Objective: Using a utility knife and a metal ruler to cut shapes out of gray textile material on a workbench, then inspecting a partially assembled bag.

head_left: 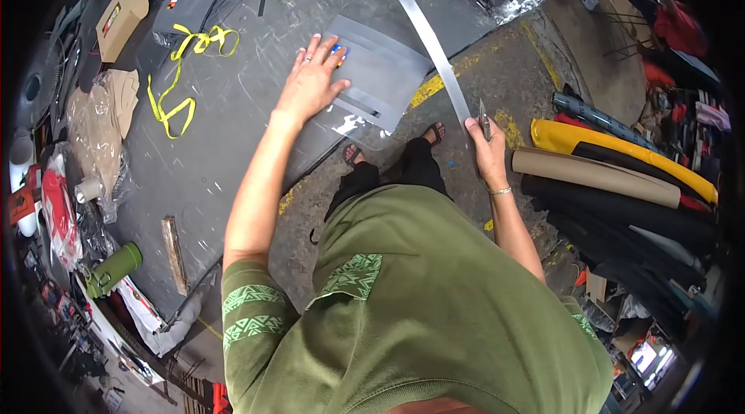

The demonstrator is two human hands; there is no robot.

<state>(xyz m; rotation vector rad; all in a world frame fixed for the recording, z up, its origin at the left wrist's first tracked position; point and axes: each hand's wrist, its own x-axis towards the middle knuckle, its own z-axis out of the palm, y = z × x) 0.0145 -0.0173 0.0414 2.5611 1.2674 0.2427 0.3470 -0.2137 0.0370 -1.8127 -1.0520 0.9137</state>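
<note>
Green patterned shirt (434, 297), seemingly black trousers (403, 169)

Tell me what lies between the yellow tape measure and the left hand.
In the head view, only bare scratched grey tabletop separates the yellow tape measure from the left hand, which presses a clear plastic sleeve.

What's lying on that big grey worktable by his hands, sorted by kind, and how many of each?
Clear plastic sheet under the left hand: 1
Long metal ruler: 1
Yellow measuring tape: 1
Wooden block: 1
Green bottle: 1
Total: 5
</note>
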